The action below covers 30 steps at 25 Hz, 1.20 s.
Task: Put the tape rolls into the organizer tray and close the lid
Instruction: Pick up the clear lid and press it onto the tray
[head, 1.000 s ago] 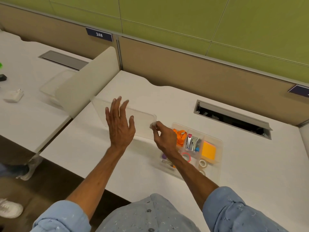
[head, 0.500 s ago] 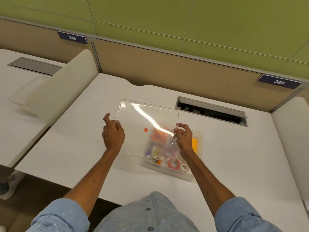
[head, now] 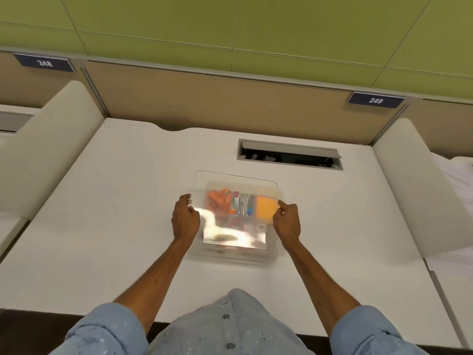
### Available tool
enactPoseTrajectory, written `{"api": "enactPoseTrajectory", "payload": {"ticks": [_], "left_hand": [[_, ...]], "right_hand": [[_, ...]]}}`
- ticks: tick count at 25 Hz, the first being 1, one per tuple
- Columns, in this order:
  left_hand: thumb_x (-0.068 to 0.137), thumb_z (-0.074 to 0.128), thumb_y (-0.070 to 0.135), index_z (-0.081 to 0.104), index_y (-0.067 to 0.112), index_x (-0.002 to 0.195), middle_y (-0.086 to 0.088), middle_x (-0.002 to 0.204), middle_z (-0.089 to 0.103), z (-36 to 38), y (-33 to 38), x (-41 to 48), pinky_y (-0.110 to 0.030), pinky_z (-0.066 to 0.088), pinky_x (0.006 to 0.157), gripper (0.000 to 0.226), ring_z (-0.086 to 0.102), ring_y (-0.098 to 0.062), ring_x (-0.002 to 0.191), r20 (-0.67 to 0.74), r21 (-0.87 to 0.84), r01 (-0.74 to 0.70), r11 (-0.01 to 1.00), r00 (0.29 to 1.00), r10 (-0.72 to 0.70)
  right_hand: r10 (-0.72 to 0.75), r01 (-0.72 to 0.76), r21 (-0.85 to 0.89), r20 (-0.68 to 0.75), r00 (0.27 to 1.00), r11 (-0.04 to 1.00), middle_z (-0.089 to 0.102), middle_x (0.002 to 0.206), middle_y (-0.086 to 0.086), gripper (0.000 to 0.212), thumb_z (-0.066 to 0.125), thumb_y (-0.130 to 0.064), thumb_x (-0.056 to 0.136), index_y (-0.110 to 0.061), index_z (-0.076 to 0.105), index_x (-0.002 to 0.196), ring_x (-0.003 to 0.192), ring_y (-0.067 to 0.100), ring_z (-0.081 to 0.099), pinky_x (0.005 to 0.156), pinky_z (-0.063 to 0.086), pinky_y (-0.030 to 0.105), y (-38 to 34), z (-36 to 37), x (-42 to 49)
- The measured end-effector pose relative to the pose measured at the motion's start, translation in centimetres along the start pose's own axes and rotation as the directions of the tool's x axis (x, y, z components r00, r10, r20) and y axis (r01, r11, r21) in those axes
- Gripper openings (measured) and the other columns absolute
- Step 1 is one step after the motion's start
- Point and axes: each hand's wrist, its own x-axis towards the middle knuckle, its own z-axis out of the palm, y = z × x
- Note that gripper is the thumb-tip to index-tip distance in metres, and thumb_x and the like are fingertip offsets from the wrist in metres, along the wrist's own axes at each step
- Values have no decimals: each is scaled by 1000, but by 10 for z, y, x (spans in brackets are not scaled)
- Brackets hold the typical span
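A clear organizer tray (head: 279, 254) sits on the white desk in front of me. Over it I hold the transparent lid (head: 230, 180), slightly tilted and offset toward the far left, glare across its near half. My left hand (head: 184, 221) grips the lid's left edge and my right hand (head: 287, 222) grips its right edge. Through the lid I see orange scissors (head: 218, 199), an orange pad (head: 266, 207), a red tape roll (head: 236, 224) and a white tape roll (head: 261, 227) inside the tray.
An open cable slot (head: 289, 157) lies in the desk just behind the tray. Cream dividers stand at the left (head: 48, 147) and right (head: 414, 185). Papers (head: 458, 180) lie past the right divider. A tan partition wall (head: 230, 98) closes the back.
Both hands took the lid by its sides and carried it right and down, from left of the tray to over it. My view swung right and centred on the tray.
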Motion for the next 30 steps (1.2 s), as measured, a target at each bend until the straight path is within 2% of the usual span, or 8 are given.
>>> {"api": "enactPoseTrajectory", "payload": {"ticks": [4,6,11,18,23,27,30], "left_hand": [[97,44,-13,49,8,154,-14,156,58,15,3,-10,-47,43,121,61,55,-36,143,79,25,33,999,996,-35],[95,45,-13,46,8,156,-16,158,56,20,3,-12,-48,43,124,64,53,-38,145,114,45,36,998,993,-41],[95,46,-10,43,8,159,-15,161,53,24,0,-16,-48,41,124,66,50,-37,148,142,75,65,995,987,-75],[100,48,-8,45,6,157,-18,157,56,27,-6,-13,-54,45,121,59,54,-41,143,164,92,38,995,985,-53],[102,49,-7,38,2,160,-20,161,50,28,-7,-15,-53,39,125,59,48,-41,149,177,84,49,995,982,-63],[103,50,-6,33,2,162,-22,163,46,27,-8,-16,-53,35,127,62,43,-42,152,190,72,70,995,978,-82],[103,51,-5,37,1,160,-23,160,49,27,-7,-16,-53,37,125,59,45,-42,150,185,72,53,996,980,-66]], "right_hand": [[19,-22,-82,-36,999,996,56,154,7,43,47,-8,110,-6,51,153,123,32,68,96,55,39,8,-5,-1],[-4,2,-160,-13,1000,987,53,149,12,47,49,-8,109,-7,48,157,126,33,66,101,55,41,10,-6,-1],[-16,7,-199,-47,999,980,52,144,14,48,51,-2,106,-8,52,154,129,33,62,106,56,48,11,-3,-3],[-17,8,-247,-36,999,969,54,139,17,47,55,3,99,-5,58,146,128,37,60,104,55,47,9,-3,-4],[-10,7,-154,-23,1000,988,57,131,19,31,59,-5,102,-2,63,133,115,40,67,91,57,39,9,-1,-8],[-25,22,-131,-24,999,991,60,133,19,34,60,-10,104,-5,61,138,120,38,67,96,58,42,8,0,-10],[-41,35,-128,-41,998,991,60,138,19,45,56,-4,104,-7,54,149,127,36,63,103,56,45,10,1,-12]]}}
